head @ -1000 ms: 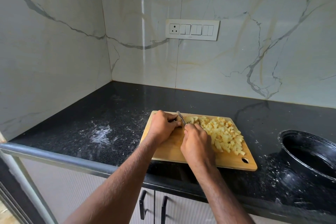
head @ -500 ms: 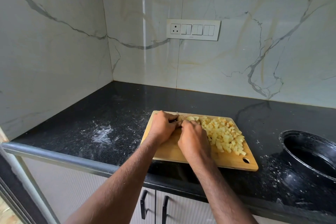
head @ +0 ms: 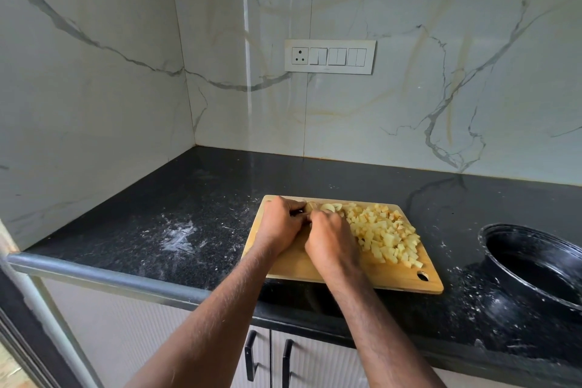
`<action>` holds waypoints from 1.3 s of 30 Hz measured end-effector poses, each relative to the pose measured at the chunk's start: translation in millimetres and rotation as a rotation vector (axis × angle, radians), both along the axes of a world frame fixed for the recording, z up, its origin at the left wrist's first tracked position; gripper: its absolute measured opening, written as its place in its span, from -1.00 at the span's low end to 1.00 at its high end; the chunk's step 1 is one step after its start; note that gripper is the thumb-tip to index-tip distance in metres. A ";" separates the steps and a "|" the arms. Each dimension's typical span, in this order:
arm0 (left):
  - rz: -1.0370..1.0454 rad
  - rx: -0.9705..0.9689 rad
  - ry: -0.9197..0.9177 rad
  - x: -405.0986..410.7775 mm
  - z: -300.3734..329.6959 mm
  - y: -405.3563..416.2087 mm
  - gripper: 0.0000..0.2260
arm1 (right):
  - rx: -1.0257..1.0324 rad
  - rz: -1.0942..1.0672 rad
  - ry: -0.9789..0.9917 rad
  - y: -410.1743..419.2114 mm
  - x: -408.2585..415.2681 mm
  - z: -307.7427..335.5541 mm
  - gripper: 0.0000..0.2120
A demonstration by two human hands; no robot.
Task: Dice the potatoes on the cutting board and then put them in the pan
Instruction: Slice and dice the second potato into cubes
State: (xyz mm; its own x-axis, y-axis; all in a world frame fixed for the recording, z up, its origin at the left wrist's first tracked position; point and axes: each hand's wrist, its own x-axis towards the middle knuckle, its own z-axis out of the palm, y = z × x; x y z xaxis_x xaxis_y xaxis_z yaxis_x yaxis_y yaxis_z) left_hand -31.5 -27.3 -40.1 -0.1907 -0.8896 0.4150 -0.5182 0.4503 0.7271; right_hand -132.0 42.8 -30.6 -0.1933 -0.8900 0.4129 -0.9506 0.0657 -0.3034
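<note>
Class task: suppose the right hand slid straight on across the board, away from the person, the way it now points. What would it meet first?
Probably the uncut potato pieces just beyond the right hand; depth is unclear.

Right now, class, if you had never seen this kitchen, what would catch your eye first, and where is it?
First, the pale heap of diced potato on the right half of the wooden cutting board, bright against the black countertop. Next, the left hand and right hand, curled close together at the board's far left corner over uncut pieces. Last, the black pan at the right edge, with no potato in it.
</note>
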 end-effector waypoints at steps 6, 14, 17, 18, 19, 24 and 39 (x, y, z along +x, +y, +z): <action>0.010 -0.002 -0.024 -1.2 2.3 0.3 -0.91 | 0.039 -0.001 -0.017 6.4 -1.8 1.7 -0.71; 0.009 -0.009 -0.067 -1.8 -0.3 -4.7 -0.95 | 0.003 0.027 -0.027 30.9 -11.8 -10.8 -0.82; 0.011 -0.026 -0.090 -2.6 -1.8 -5.8 -0.93 | -0.045 0.028 -0.030 37.4 -18.1 -17.8 -0.86; 0.011 -0.030 -0.091 -3.0 -2.4 -6.6 -0.93 | -0.064 0.025 -0.036 38.8 -20.4 -19.9 -0.87; 0.012 -0.034 -0.093 -3.4 -2.8 -6.7 -0.94 | -0.082 0.019 -0.044 39.6 -22.6 -21.8 -0.87; 0.017 -0.032 -0.079 -3.9 -6.6 -9.3 -0.91 | -0.188 -0.008 -0.133 36.2 -32.7 -22.0 -0.87; -0.020 0.037 -0.078 -3.5 -11.8 -13.4 -0.68 | -0.284 -0.079 -0.117 24.8 -35.9 -25.0 -0.89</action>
